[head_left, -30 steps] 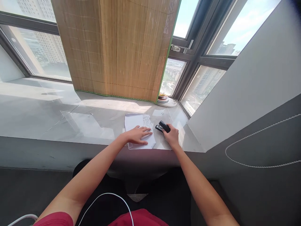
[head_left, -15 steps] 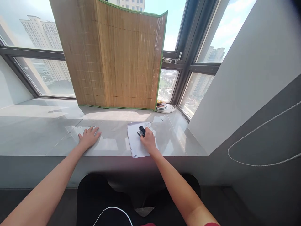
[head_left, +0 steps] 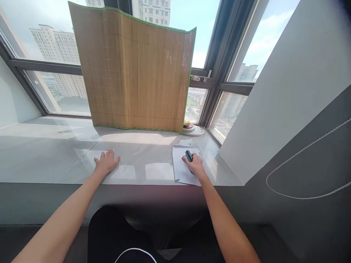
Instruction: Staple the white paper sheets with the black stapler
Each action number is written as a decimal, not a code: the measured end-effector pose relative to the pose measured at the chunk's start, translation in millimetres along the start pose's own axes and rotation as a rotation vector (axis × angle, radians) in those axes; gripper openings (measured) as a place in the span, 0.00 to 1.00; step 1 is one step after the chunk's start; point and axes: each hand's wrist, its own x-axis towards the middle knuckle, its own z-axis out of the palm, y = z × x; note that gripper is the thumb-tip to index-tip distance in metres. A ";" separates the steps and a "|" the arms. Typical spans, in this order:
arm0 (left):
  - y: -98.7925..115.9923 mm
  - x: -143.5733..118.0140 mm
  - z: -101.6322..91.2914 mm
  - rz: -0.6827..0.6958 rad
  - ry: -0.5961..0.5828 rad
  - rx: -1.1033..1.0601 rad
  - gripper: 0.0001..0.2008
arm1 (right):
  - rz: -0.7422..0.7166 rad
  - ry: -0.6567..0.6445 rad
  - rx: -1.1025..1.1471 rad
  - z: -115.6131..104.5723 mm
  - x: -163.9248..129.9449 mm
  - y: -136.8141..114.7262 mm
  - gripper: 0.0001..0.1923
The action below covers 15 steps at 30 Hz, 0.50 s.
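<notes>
My left hand [head_left: 107, 163] lies flat on the pale tiled ledge [head_left: 142, 157], fingers spread and holding nothing. Over to the right, my right hand [head_left: 196, 165] is closed around a small black stapler [head_left: 189, 156], its front end poking out past my fingers. Under that hand are white paper sheets [head_left: 181, 171], with print showing near their upper right corner. The lower edge of the sheets reaches the front edge of the ledge. My right hand hides the rear of the stapler and part of the paper.
A bamboo mat [head_left: 148, 73] with green edging stands upright against the window at the back. Beside its lower right corner sits a stack of plates [head_left: 193, 129]. A white wall [head_left: 263, 95] slopes along the right, and a beaded cord [head_left: 274, 188] hangs there.
My right hand, the stapler and the paper have moved right along the ledge. My left hand stays spread in about the same place. The view has tilted up slightly.
</notes>
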 end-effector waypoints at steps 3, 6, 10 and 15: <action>-0.5 0.4 2.1 -0.007 0.032 0.000 0.41 | 0.000 0.197 0.091 -6.3 32.4 4.0 0.18; -0.2 0.9 4.0 -0.030 0.077 -0.010 0.41 | -0.137 0.192 -0.004 -1.0 63.8 4.7 0.16; 1.3 -1.2 2.8 -0.041 0.069 -0.010 0.40 | -0.250 -0.040 -0.288 26.7 84.0 11.3 0.18; 5.5 -7.5 -3.5 -0.015 0.052 -0.005 0.39 | -0.189 -0.148 -0.486 48.3 88.8 21.7 0.28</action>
